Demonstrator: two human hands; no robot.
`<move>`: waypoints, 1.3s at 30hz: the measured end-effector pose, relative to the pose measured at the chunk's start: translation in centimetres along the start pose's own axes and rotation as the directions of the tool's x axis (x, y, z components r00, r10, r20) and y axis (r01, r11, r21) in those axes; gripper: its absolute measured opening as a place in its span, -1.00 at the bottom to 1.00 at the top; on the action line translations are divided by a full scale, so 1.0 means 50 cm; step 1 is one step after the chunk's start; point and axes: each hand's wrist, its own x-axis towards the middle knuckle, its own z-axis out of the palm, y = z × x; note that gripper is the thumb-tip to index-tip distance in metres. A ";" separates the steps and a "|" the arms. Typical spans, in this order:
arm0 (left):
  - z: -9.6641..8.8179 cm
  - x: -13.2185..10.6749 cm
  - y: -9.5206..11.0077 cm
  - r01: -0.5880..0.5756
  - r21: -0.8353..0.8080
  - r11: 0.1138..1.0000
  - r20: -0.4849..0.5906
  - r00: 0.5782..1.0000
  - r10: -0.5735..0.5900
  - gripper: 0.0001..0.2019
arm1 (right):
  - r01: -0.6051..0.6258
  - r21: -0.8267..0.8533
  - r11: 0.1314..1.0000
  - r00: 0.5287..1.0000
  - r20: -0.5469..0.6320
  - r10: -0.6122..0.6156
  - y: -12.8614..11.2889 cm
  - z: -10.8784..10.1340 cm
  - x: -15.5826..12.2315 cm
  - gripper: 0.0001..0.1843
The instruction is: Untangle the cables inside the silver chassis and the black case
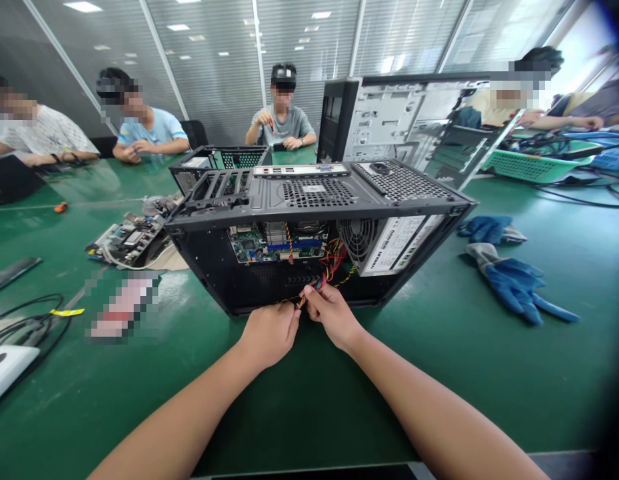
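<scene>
Cable bundle (325, 275) of red, yellow and dark strands is trailing out of the open side of a dark computer case (262, 197), running from beside the power supply (389, 248) down to the lower rim, where the left hand (270, 331) and the right hand (334, 313) are meeting it. The case's straight edges are framing the opening; the motherboard (249, 248) is sitting at upper left, the power supply is filling the upper right corner, and open room is lying between these parts and the bottom rim. In front, green tabletop (299, 413) is stretching toward the person beneath both forearms. Blue-and-grey gloves (514, 283) are lying well apart on the right; loose circuit boards (132, 237) are lying near the case on the left. Behind it, a taller open case (389, 127) is standing, a green basket (534, 168) is holding cords, and co-workers (288, 120) are sitting round the table before a glass wall (309, 40) with blinds. The left hand is bending knuckles-up, pinching the bundle's end, which its fingers are hiding; the right is slanting inward just beside it, gripping the strands between thumb and fingers.
</scene>
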 end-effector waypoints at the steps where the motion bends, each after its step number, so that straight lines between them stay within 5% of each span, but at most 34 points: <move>1: -0.001 0.000 0.001 0.001 0.033 0.999 -0.004 1.000 0.000 -0.65 | -0.002 0.012 1.000 1.000 -0.004 0.002 0.000 0.000 0.000 -0.60; 11: -0.004 -0.002 0.010 0.011 0.191 0.982 -0.075 0.997 0.003 -0.65 | -0.017 0.044 0.999 1.000 -0.003 0.017 0.000 -0.006 0.001 -0.62; 30: -0.006 -0.003 0.007 -0.005 0.078 0.997 0.045 0.999 0.002 -0.64 | -0.038 -0.055 0.998 0.999 -0.027 0.037 -0.007 0.001 -0.002 -0.60; 39: 0.000 -0.001 0.008 0.016 0.151 0.988 0.019 1.000 -0.019 -0.64 | -0.042 -0.051 0.998 0.999 -0.032 0.041 -0.002 0.000 0.000 -0.57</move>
